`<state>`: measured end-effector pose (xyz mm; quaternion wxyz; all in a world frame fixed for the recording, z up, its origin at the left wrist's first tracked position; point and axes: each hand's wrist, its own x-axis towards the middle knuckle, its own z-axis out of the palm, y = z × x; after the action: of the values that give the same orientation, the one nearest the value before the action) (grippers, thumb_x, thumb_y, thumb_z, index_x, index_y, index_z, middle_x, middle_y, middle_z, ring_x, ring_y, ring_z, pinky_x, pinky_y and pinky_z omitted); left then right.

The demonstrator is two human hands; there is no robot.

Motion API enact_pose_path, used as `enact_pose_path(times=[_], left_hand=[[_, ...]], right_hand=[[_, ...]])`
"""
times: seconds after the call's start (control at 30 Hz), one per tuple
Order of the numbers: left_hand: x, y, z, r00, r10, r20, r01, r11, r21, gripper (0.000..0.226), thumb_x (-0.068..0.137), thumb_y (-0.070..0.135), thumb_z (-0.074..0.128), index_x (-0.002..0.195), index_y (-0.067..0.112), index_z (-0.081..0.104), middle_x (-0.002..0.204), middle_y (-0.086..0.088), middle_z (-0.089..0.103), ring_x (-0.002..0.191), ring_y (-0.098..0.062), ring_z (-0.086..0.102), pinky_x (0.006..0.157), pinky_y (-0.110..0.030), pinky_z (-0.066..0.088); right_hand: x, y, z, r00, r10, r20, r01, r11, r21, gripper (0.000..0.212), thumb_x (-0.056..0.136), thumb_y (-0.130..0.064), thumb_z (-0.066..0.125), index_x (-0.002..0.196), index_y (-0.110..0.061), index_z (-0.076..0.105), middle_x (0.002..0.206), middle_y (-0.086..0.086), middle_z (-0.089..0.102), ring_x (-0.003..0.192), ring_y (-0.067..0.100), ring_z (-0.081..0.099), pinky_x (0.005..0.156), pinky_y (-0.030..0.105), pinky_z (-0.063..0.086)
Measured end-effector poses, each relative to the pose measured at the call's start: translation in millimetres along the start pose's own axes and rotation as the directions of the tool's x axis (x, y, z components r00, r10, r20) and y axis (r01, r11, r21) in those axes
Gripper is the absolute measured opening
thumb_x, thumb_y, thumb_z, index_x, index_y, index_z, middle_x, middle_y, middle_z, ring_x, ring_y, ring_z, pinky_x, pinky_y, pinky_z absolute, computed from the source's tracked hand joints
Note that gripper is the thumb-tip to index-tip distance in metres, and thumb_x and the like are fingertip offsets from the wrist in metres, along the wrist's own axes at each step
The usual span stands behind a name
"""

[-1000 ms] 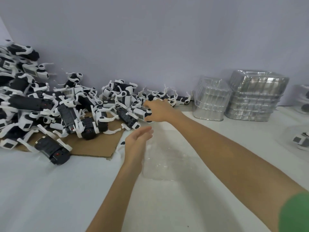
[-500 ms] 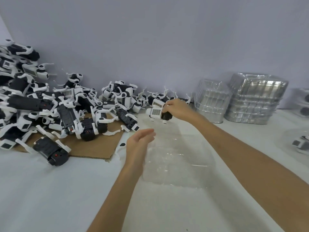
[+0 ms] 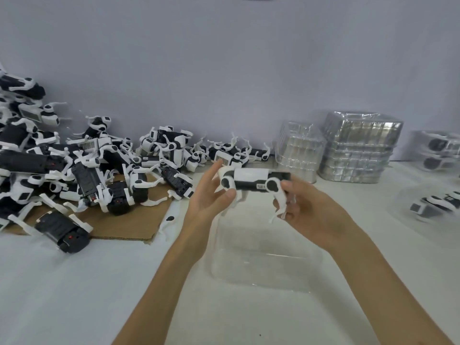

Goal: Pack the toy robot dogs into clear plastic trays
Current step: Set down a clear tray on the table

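Since earlier we are carrying the toy dog (image 3: 251, 181) over the tray (image 3: 263, 270), left hand (image 3: 209, 202) pinching at nine o'clock, right hand (image 3: 311, 210) gripping at three.

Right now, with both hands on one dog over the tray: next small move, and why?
Probably lower the toy robot dog straight down into the clear tray. The left hand and right hand hold its two ends roughly level, legs hanging down, and the tray appears to lie just under them and looks empty.
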<state>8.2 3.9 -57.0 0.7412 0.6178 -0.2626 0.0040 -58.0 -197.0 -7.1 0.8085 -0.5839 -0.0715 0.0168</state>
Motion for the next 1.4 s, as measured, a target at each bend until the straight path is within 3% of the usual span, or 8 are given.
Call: enact_pose_path(times=[0.2,0.37,0.53,0.73,0.93,1.1,1.27,1.4], left_hand=[[-0.3,4.6,6.2,0.986,0.074,-0.152,-0.072,0.997,0.014,0.05,0.084,0.03,0.073,0.132,0.04,0.062,0.121,0.028,0.066,0.105,0.015,0.06,0.079,-0.004,0.047],[-1.7,6.6,8.5,0.976,0.123,-0.182,-0.108,0.99,0.087,0.054,0.074,0.044,0.077,0.127,0.042,0.065,0.102,0.005,0.07,0.075,-0.005,0.063,0.066,-0.014,0.049],[-1.8,-1.5,6.8,0.993,0.048,-0.11,-0.03,0.987,0.158,0.064,0.081,0.049,0.069,0.142,0.046,0.048,0.107,0.014,0.072,0.103,-0.003,0.066,0.089,-0.015,0.048],[-0.5,-16.3,-3.8,0.905,-0.398,0.151,0.334,0.885,0.325,0.036,0.08,0.024,0.069,0.114,0.036,0.069,0.114,0.01,0.072,0.109,-0.005,0.063,0.094,-0.019,0.045],[2.1,-27.8,-6.7,0.936,-0.278,-0.217,0.337,0.886,0.319,0.02,0.094,0.032,0.067,0.113,0.029,0.064,0.105,0.009,0.065,0.096,0.001,0.061,0.073,-0.014,0.042],[2.5,-30.4,-8.7,0.929,-0.277,-0.245,0.339,0.903,0.264,0.016,0.098,0.035,0.061,0.105,0.025,0.071,0.105,0.008,0.071,0.095,-0.008,0.068,0.08,-0.023,0.046],[5.3,-36.2,-9.1,0.92,-0.283,-0.272,0.356,0.893,0.274,0.02,0.1,0.033,0.057,0.111,0.026,0.072,0.105,0.012,0.072,0.078,0.012,0.065,0.075,-0.023,0.045],[6.5,-35.9,-11.1,0.918,-0.273,-0.287,0.35,0.898,0.265,0.02,0.099,0.03,0.058,0.111,0.027,0.074,0.107,0.02,0.071,0.097,0.008,0.063,0.085,-0.022,0.046]], right_hand=[[-0.2,14.2,4.4,0.986,-0.119,-0.12,0.098,0.98,-0.173,0.042,0.079,-0.04,0.073,0.113,-0.018,0.064,0.097,0.002,0.061,0.077,0.017,0.053,0.063,0.027,0.04],[-2.6,22.5,5.9,0.92,-0.372,-0.124,0.193,0.705,-0.682,0.047,0.077,-0.036,0.084,0.116,-0.046,0.059,0.108,-0.024,0.064,0.083,0.012,0.066,0.071,0.021,0.051],[-3.8,18.9,-5.4,0.785,-0.577,-0.228,0.225,0.607,-0.762,0.031,0.08,-0.014,0.081,0.1,-0.034,0.068,0.091,-0.022,0.07,0.089,-0.001,0.063,0.074,0.004,0.039],[-6.3,-1.1,-30.5,0.816,-0.463,-0.345,0.25,0.822,-0.511,0.019,0.072,-0.026,0.071,0.09,-0.018,0.072,0.082,-0.006,0.069,0.077,0.008,0.065,0.068,0.013,0.048],[-1.8,6.2,-35.0,0.866,-0.389,-0.313,0.16,0.81,-0.564,0.01,0.072,-0.029,0.075,0.082,-0.028,0.072,0.079,-0.012,0.069,0.074,0.013,0.066,0.073,0.027,0.047],[2.0,21.3,-31.0,0.859,-0.429,-0.279,0.111,0.688,-0.717,0.03,0.078,-0.018,0.083,0.098,-0.037,0.074,0.097,-0.017,0.072,0.08,0.005,0.067,0.071,0.011,0.045],[1.6,28.6,-24.7,0.894,-0.411,-0.177,0.126,0.611,-0.782,0.028,0.079,-0.015,0.082,0.095,-0.036,0.073,0.096,-0.028,0.07,0.09,-0.004,0.065,0.077,0.003,0.042],[1.2,27.2,-30.6,0.928,-0.322,-0.186,0.019,0.54,-0.841,0.018,0.08,-0.027,0.08,0.095,-0.036,0.075,0.087,-0.034,0.067,0.097,-0.004,0.06,0.083,0.008,0.038]])
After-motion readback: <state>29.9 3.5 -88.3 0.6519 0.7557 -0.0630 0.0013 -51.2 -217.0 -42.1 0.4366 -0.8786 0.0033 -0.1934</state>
